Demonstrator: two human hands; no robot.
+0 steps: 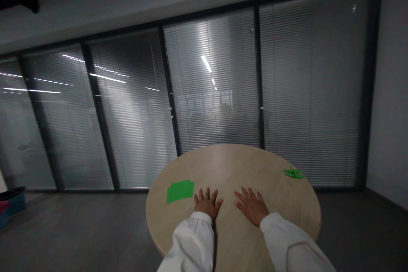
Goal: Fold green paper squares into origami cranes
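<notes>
My left hand [207, 202] lies palm down on the round wooden table [232, 161], fingers spread and holding nothing. Just to its left are overlapping green paper sheets [180, 191], with the hand's edge close beside them. My right hand [252, 205] is also palm down on the tabletop with its fingers apart, and nothing is in it. Farther off, near the table's right edge, lie some small folded green pieces [293, 173], apart from the right hand; their exact kind is too small to tell. White sleeves cover both wrists.
Behind the table runs a glass partition [216, 93] with blinds and dark frames. A white wall [390, 93] stands at the right. On the floor at the far left is a dark-rimmed blue bin [16, 200], beside something pink and blue.
</notes>
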